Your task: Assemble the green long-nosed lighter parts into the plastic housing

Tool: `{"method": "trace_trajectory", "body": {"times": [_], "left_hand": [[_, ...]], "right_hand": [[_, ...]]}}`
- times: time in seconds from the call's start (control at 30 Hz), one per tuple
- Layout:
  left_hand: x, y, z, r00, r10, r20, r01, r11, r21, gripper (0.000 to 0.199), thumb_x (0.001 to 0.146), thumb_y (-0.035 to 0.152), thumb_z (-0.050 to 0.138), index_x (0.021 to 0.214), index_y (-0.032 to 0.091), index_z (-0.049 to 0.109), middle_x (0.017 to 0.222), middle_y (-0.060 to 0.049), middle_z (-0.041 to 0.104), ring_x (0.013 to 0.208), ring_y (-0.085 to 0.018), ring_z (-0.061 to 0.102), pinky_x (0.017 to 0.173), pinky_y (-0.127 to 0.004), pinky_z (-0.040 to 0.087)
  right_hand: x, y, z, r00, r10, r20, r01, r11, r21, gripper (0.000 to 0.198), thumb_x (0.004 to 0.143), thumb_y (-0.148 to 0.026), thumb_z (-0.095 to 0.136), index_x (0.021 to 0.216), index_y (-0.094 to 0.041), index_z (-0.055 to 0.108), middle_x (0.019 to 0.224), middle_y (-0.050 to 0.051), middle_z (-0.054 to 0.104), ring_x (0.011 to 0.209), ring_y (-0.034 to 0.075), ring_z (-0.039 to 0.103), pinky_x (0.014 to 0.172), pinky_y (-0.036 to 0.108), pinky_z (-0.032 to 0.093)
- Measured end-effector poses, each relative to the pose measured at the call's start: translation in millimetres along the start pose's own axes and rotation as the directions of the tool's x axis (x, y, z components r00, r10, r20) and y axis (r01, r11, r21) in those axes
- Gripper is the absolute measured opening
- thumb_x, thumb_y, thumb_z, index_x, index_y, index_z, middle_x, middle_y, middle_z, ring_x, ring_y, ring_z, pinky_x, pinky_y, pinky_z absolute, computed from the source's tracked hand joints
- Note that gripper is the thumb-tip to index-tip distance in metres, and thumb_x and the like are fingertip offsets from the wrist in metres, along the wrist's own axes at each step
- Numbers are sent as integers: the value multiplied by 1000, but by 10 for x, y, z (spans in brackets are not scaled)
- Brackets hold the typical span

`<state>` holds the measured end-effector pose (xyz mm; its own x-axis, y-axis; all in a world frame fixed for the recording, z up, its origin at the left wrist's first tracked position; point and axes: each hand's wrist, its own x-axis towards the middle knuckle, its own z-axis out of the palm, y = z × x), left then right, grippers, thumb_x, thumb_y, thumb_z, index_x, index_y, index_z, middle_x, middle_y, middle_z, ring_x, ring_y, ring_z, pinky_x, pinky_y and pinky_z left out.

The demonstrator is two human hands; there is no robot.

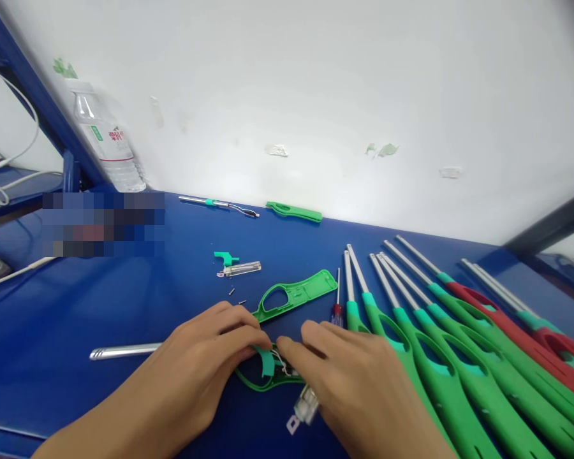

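My left hand (205, 354) and my right hand (358, 376) meet over an opened green lighter body (268, 381) on the blue table (52, 319). Fingertips of both hands pinch at its teal trigger piece (266, 362) and thin white wires. A clear gas cartridge (306, 405) sticks out under my right hand. The lighter's metal tube (122, 351) extends left from under my left hand. A green half-shell (294, 294) lies just beyond the hands, with a small red-handled screwdriver (337, 299) beside it.
A row of green and red long lighters (463, 331) fills the right side. Farther back lie a loose cartridge with a teal trigger (236, 266), small screws (236, 296), a metal tube (217, 204), a green shell (294, 211) and a water bottle (108, 137).
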<state>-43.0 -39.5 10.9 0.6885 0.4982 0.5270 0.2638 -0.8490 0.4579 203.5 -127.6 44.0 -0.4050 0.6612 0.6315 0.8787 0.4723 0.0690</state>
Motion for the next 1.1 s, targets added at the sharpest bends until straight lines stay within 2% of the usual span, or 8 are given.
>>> {"method": "trace_trajectory", "body": {"times": [0.17,0.4,0.53,0.7,0.87,0.97,1.03,1.1], "left_hand": [[74,41,-62,1000,-1,-12,1,1000,15,43,121,3,58,123,35,87,112,11,90,95,-10,86,92,-14,64],[86,81,-94,1000,-9,-24,9,1000,15,44,122,3,59,121,35,90,108,12,90,91,-6,88,91,-9,63],[58,62,-62,1000,7,-21,-6,1000,16,49,117,-2,57,122,36,89,110,12,90,93,-8,87,91,-9,63],[62,53,-49,999,19,-26,-18,1000,18,48,116,-3,57,119,34,88,107,11,89,92,-9,86,89,-11,63],[76,69,-71,1000,11,-12,-11,1000,13,51,113,-6,57,120,34,88,109,10,90,93,-9,87,91,-11,64],[41,50,-42,1000,3,-10,-3,1000,3,51,113,-6,56,120,34,88,108,9,91,92,-10,87,89,-14,64],[22,36,-15,1000,-6,-16,6,1000,-6,52,113,-6,53,121,33,88,108,7,90,94,-12,86,88,-16,63],[27,33,-5,1000,-12,-13,12,1000,-14,55,113,-6,50,122,33,88,108,5,91,94,-13,86,88,-18,63]], "right_hand": [[-3,-33,74,993,32,-114,-37,998,-41,52,89,17,48,78,-26,75,70,-4,63,56,18,55,53,43,32],[-22,3,-21,999,-15,-28,15,1000,-16,51,93,19,50,90,-23,78,77,-5,69,61,16,63,56,37,38],[-60,30,8,998,14,-69,-13,1000,5,51,97,17,49,93,-22,81,75,-4,67,60,17,62,55,39,36],[-135,71,-44,999,44,4,-44,993,111,48,107,10,51,92,-28,76,75,-8,61,56,15,55,53,37,35],[-202,65,-14,998,49,44,-53,995,86,42,105,9,57,99,-27,78,76,-6,64,56,15,56,53,37,34],[-147,46,53,998,-1,62,3,999,-36,27,115,-4,67,108,-26,80,77,-4,65,64,17,58,59,34,35],[-74,50,60,985,-66,159,83,991,-105,9,119,-19,78,119,-27,83,82,-2,69,72,19,64,65,32,41],[-5,72,22,968,-131,215,165,975,-146,5,122,-29,81,124,-26,85,85,0,72,78,20,66,69,32,46]]}}
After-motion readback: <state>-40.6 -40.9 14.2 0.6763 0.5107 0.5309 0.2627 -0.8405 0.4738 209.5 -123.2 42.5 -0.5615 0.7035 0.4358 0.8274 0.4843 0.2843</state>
